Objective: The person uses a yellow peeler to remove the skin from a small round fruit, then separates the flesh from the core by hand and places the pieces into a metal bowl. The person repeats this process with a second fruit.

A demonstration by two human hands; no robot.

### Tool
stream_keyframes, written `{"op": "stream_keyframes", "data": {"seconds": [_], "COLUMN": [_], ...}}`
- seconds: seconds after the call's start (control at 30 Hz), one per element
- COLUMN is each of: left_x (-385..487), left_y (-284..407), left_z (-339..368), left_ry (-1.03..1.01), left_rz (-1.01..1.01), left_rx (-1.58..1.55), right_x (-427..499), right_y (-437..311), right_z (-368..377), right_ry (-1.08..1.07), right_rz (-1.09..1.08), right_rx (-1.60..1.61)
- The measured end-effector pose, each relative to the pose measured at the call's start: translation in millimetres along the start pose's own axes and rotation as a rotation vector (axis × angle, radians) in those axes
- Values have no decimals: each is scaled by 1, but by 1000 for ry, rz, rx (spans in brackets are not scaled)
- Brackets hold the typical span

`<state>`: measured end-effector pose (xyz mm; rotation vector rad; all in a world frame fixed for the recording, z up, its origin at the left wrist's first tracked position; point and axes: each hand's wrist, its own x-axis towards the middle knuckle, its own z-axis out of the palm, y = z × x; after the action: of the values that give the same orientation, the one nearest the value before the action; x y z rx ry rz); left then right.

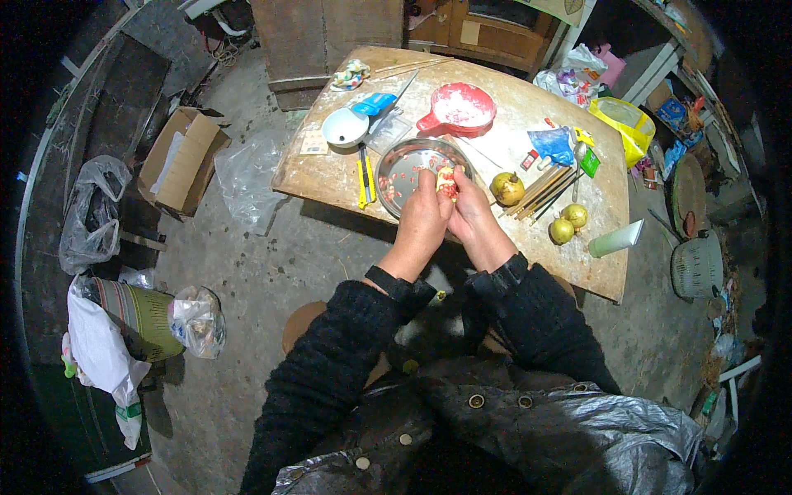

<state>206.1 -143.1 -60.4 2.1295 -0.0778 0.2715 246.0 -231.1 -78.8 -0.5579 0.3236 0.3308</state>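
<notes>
Over the near side of a steel basin (385, 159), both my hands grip a piece of pomegranate (447, 183) with red arils and pale rind. My left hand (424, 207) holds it from the left, thumb pointing up. My right hand (473, 210) closes round it from the other side, its thumb on the piece. Loose pomegranate arils (388, 185) lie scattered on the basin floor. My fingers partly hide the piece and the basin's near right rim. Just right of the basin rests a whole pomegranate (507, 189).
Upon the wooden table (322, 176) are a yellow utility knife (366, 176), a white bowl (345, 128), a red plastic ladle (463, 108), bundled sticks (541, 193), two smaller yellow-green fruits (562, 231) and a tube (615, 239). A cardboard box (182, 162) stands on the floor at left.
</notes>
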Motion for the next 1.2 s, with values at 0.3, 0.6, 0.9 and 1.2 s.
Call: {"op": "stream_keyframes", "data": {"seconds": [0.3,0.6,0.9,1.2], "left_x": [-1,3,13,11], "left_y": [2,4,-10,-14], "left_z": [-6,-16,-25,-31], "left_ry": [-50,-115,-234,-313], "left_rz": [1,-39,-148,-458], "left_rx": [15,-337,-567,-1089], "right_x": [5,0,9,10], "right_y": [1,-8,-16,-19], "right_z": [-6,4,-3,-10], "right_ry": [46,14,-29,-65], "right_rz": [61,136,67,11], "right_rx": [18,61,86,65]}}
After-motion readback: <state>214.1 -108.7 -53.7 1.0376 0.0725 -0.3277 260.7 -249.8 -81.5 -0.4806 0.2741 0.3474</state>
